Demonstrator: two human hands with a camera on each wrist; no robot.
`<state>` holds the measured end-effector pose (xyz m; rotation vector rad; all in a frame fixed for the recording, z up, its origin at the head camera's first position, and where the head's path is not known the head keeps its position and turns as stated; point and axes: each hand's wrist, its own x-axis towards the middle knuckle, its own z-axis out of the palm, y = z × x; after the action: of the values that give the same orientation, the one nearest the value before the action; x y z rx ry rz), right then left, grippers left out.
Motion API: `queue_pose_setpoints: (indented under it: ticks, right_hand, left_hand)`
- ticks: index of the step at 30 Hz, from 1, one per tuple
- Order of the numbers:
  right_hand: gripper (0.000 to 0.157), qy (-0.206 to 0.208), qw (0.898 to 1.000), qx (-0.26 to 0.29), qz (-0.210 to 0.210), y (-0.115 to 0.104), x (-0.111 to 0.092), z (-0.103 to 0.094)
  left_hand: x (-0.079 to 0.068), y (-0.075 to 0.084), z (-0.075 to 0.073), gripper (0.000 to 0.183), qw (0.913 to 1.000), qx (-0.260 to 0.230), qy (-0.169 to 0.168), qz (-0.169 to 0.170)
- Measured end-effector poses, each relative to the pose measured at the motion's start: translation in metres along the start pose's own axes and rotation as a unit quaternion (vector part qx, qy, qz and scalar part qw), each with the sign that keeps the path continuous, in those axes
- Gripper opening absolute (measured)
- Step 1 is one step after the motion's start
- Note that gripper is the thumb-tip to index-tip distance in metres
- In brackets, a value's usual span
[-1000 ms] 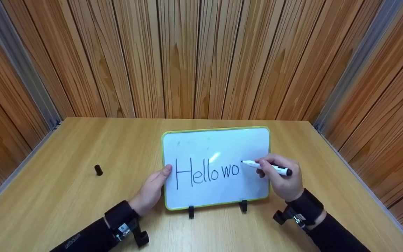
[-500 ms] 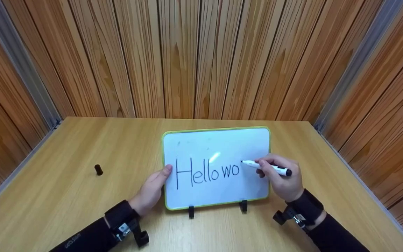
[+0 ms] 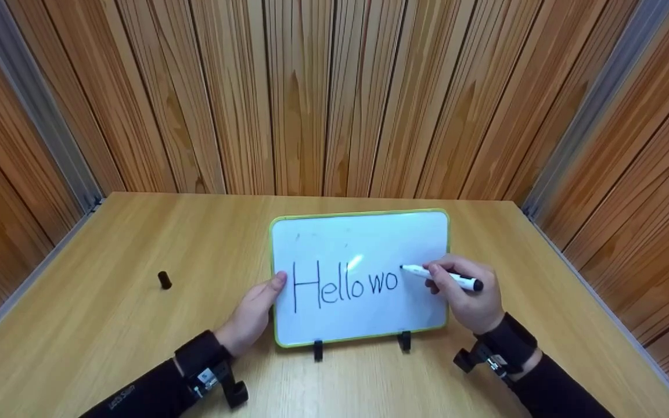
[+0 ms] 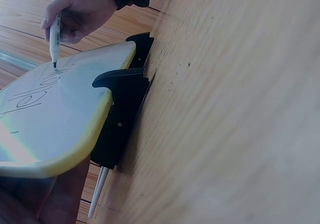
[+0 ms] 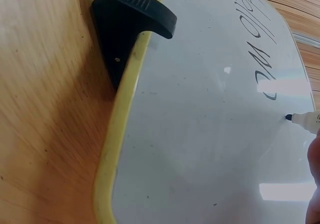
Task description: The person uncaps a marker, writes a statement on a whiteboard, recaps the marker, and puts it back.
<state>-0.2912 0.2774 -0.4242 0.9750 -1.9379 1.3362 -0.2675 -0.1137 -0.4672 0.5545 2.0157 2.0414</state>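
A small whiteboard with a yellow-green rim leans back on a stand whose two black feet hook its lower edge. "Hello wo" is written across it in black. My left hand grips the board's left edge, thumb on the front and the other fingers hidden behind. Between thumb and fingers my right hand pinches a white marker with a black end. The marker's dark tip is right at the board's surface, just right of the "o"; the right wrist view shows the tip there too.
A black marker cap lies on the wooden table to the left of the board. Wood-patterned walls enclose the table at the back and sides. Behind the board, a thin pale stand leg shows in the left wrist view.
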Motion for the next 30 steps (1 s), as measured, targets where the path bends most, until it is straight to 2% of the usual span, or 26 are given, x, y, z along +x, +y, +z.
queue_pose_setpoints:
  ticks: [6, 17, 25, 30]
  right_hand:
    - [0.027, -0.003, 1.000, -0.008, 0.020, 0.0013, -0.0005, -0.0010]
    - [0.028, -0.001, 1.000, -0.004, 0.012, 0.0006, -0.0004, -0.0010]
    - [0.025, 0.002, 1.000, -0.002, -0.015, 0.0027, -0.0007, 0.0012]
    - [0.026, 0.002, 1.000, 0.000, -0.003, 0.0013, -0.0006, 0.0008]
  left_hand:
    - [0.0001, -0.0002, 0.0001, 0.069, 1.0000, -0.004, 0.003, 0.000]
    - [0.0008, 0.0002, 0.0013, 0.068, 0.9999, -0.010, 0.010, -0.004]
    - [0.0009, -0.0010, 0.0009, 0.069, 0.9999, 0.006, 0.014, -0.001]
    - [0.0008, 0.0002, 0.0007, 0.069, 0.9999, 0.007, 0.011, -0.002]
